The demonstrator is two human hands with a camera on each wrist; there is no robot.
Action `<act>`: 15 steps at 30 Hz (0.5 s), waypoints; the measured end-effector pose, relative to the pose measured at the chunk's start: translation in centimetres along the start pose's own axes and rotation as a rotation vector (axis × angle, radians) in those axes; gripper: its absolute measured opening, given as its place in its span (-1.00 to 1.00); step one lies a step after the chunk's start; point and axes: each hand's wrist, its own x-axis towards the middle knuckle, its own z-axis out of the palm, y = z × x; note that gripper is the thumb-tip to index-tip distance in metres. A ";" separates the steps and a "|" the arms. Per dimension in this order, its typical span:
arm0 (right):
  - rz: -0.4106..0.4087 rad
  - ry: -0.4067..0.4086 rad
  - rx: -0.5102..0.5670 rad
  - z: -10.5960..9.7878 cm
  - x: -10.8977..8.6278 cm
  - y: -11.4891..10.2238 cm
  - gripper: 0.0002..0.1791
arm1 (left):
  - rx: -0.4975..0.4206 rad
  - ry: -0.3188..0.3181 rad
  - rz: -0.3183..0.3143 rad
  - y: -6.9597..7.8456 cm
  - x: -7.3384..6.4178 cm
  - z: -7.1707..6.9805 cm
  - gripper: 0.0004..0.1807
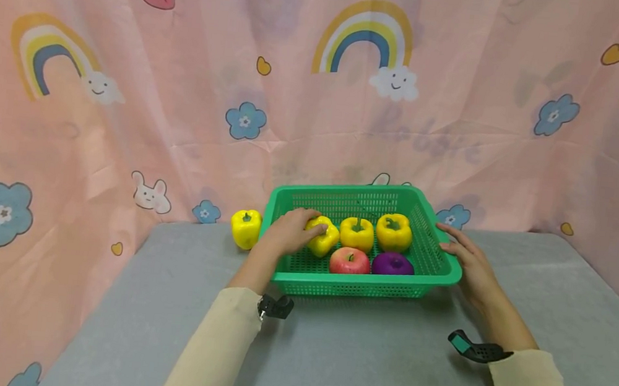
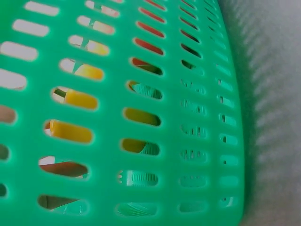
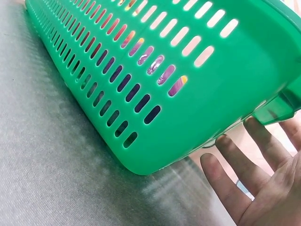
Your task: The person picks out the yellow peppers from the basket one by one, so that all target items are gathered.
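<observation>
Head view bright, even; faint shadow under basket (image 1: 368, 281). Left wrist view soft-focused, whites blown out.

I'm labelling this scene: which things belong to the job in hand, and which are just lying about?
Likely in the job:
yellow pepper, gripped by the left hand
green basket, with the right hand at its right rim

Untouched, perhaps just lying about:
middle pepper, rightmost pepper, red apple and purple item, inside the basket
outside pepper, left of the basket
</observation>
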 end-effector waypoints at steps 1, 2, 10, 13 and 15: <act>0.000 0.000 0.000 0.0 0.0 0.0 -0.50 | 0.001 0.004 -0.002 0.0 0.0 0.0 -0.40; 0.000 0.000 0.002 0.0 0.0 0.0 -0.50 | 0.002 0.007 -0.004 0.0 0.0 0.0 -0.40; -0.003 0.007 -0.023 -0.1 0.0 0.0 -0.49 | -0.044 0.110 0.050 -0.1 0.2 -0.1 -0.53; -0.004 0.005 -0.015 -0.1 0.0 0.0 -0.49 | -0.048 0.122 0.065 -0.2 0.1 0.0 -0.58; -0.007 0.000 -0.005 -0.1 0.0 0.1 -0.50 | -0.052 0.118 0.068 -0.2 0.1 0.0 -0.59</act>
